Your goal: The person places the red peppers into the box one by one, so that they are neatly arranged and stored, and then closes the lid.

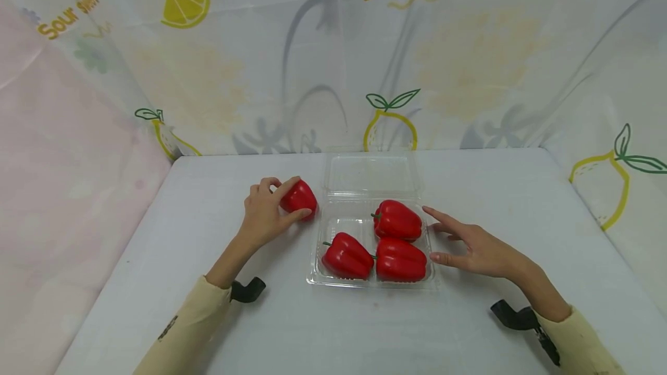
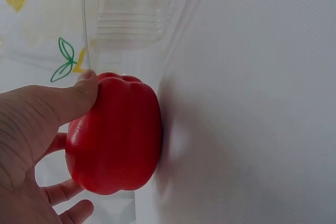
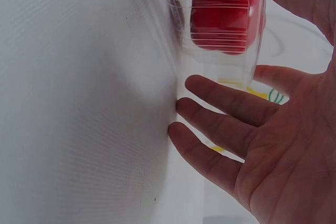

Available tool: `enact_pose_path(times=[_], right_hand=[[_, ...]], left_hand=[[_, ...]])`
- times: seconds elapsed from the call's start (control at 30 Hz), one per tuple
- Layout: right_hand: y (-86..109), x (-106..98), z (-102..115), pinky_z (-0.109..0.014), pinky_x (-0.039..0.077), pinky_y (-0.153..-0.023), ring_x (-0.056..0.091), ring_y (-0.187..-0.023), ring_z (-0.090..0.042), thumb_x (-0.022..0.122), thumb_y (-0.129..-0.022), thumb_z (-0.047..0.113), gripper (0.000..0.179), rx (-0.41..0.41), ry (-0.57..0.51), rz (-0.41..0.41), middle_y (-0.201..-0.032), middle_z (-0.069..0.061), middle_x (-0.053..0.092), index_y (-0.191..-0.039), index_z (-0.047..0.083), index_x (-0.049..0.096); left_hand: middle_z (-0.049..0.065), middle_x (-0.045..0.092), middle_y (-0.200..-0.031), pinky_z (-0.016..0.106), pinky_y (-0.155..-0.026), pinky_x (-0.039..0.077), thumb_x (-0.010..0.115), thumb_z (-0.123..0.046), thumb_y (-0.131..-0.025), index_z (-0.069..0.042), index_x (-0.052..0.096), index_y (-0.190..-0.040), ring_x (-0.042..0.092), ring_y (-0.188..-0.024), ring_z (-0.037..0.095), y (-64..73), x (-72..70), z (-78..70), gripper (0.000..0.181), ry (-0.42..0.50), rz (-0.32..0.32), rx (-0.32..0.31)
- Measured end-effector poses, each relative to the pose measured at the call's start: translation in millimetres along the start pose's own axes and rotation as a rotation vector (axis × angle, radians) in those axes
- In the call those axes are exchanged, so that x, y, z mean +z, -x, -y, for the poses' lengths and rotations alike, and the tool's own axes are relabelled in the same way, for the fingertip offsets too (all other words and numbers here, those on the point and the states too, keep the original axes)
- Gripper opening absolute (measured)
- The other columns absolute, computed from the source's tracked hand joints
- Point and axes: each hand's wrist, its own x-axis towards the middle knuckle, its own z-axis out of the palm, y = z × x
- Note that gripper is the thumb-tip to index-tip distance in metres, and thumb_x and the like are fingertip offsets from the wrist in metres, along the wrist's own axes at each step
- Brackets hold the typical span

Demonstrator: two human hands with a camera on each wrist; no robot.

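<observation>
Between the thumb and fingertips of the left hand [image 1: 264, 211] a red bell pepper [image 1: 302, 198] is pinched, the thumb on the side nearer the container and the index finger over its far edge. Whether this pepper bears on the white tabletop [image 1: 339, 328] beneath the fingers, I cannot tell.

Just right of the left thumb tip sits a clear plastic clamshell container [image 1: 346, 226]. At its opposite wall are the fingers of the right hand [image 1: 476, 247], spread apart, with the thumb and index tips beside the rim; whether they press on the plastic is unclear.

Between the two hands, three more bell peppers lie in the container. The rear pepper [image 1: 398, 220] is just left of the right index fingertip, the front-right pepper [image 1: 401, 260] just left of the right thumb tip, and the front-left pepper [image 1: 348, 256] nearer the person than the left thumb. Their green stems point toward the left hand's side.

Beyond both sets of fingertips, the clamshell lid [image 1: 371, 173] lies folded back. Behind the wrists come a left cream sleeve [image 1: 190, 328] and a right cream sleeve [image 1: 578, 343]. Farthest from the fingers hangs a lemon-printed curtain [image 1: 333, 62].
</observation>
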Motion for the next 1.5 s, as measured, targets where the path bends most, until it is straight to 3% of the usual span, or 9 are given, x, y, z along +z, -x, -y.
enact_pose_path(times=[0.43, 1.13, 1.5], right_hand=[[-0.2, -0.5, 0.8, -0.065, 0.047, -0.087, 0.056, -0.120, -0.038, 0.071, -0.086, 0.045, 0.086, 0.014, -0.003, 0.001, -0.140, -0.016, 0.053, -0.157, 0.025, 0.025], [-0.2, 0.8, 1.3, -0.065, 0.048, -0.086, 0.056, -0.120, -0.039, 0.071, -0.086, 0.044, 0.086, 0.001, -0.011, 0.000, -0.139, -0.017, 0.054, -0.156, 0.024, 0.026], [-0.2, 1.2, 1.0, -0.064, 0.048, -0.086, 0.056, -0.119, -0.039, 0.071, -0.086, 0.044, 0.086, -0.006, -0.008, -0.006, -0.139, -0.017, 0.053, -0.156, 0.023, 0.026]], left_hand=[[0.021, 0.052, -0.126, 0.060, -0.088, 0.043, 0.085, -0.040, -0.074, -0.019, 0.048, -0.141, 0.042, -0.117, 0.040, -1.9, -3.3, 3.6, 0.079, 0.031, 0.063, -0.061], [0.020, 0.050, -0.129, 0.058, -0.086, 0.049, 0.086, -0.043, -0.070, -0.014, 0.045, -0.142, 0.043, -0.119, 0.038, -1.1, 3.8, 8.1, 0.088, 0.082, 0.008, -0.108], [0.017, 0.049, -0.128, 0.055, -0.081, 0.054, 0.088, -0.039, -0.069, -0.014, 0.046, -0.139, 0.043, -0.120, 0.037, 2.1, -5.9, 4.0, 0.086, 0.125, -0.048, -0.117]])
